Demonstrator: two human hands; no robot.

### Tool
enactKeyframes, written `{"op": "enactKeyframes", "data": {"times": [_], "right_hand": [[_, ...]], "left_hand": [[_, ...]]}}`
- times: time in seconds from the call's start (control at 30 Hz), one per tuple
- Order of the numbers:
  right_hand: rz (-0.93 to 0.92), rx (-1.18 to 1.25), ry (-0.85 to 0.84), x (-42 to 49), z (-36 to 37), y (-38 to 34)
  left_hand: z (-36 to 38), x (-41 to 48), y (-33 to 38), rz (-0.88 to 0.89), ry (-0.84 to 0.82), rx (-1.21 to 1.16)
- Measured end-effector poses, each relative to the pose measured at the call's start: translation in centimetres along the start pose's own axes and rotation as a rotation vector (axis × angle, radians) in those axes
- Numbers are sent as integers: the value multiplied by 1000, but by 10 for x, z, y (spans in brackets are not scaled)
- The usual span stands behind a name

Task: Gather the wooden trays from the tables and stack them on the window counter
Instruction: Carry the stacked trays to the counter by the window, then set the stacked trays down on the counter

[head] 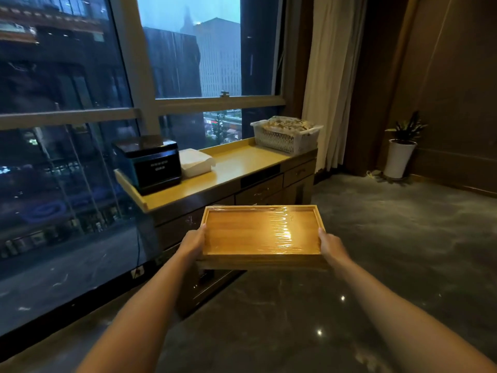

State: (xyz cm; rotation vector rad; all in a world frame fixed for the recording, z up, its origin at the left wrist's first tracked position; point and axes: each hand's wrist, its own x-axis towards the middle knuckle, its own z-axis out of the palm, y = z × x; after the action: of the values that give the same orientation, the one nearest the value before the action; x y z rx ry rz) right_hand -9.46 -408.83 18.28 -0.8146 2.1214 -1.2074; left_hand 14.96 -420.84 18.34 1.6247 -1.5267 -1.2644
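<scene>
I carry a stack of wooden trays in front of me, level, the top one covered in shiny plastic film. My left hand grips the stack's left edge and my right hand grips its right edge. The trays hang in the air just short of the window counter, a yellow-topped cabinet standing against the glass. How many trays are in the stack I cannot tell; a second edge shows under the top one.
On the counter stand a black box at the left, a white folded cloth pile beside it, and a white basket at the right. Drawers front the cabinet. A potted plant stands by the right wall on the glossy dark floor.
</scene>
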Motion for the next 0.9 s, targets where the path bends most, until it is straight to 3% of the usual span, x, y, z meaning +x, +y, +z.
{"op": "enactKeyframes", "data": {"times": [0.33, 0.53, 0.9], "right_hand": [[-32, 40, -163, 316, 42, -59], [-67, -2, -251, 499, 69, -128], [-79, -33, -297, 790, 194, -214]], "left_hand": [[92, 274, 93, -5, 42, 8], [122, 420, 167, -37, 151, -26], [149, 704, 236, -117, 220, -56]]}}
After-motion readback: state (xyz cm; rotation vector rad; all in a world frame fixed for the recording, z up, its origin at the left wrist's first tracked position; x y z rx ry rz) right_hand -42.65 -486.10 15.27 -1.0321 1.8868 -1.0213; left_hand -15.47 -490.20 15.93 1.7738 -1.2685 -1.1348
